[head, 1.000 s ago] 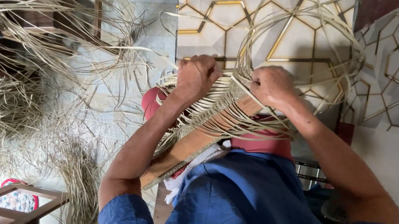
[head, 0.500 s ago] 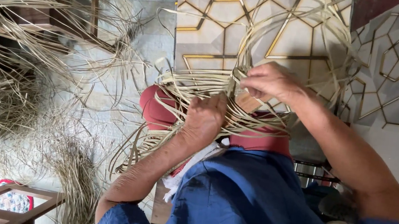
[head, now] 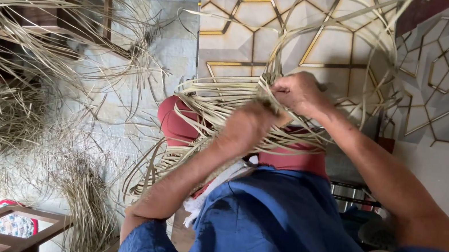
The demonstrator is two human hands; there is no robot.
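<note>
Head view: the left hand (head: 247, 126) and right hand (head: 298, 92) both close on a bundle of pale cane strips (head: 216, 99), held above a red cushion (head: 178, 123) at the lap; which strips each finger pinches is apparently hidden. Loose strips (head: 6, 114) lie heaped on the tiled floor (head: 171, 49) nearby.

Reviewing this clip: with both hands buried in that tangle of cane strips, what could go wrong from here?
1. The long loose strips arc up springily above the right hand; if the grip slips, one might whip back toward the person.
2. The left hand and right hand pinch the same crowded crossing of the woven bundle, so a thin strip edge could cut or pinch a finger.
3. Trailing ends hang low and might snag or kink.
</note>
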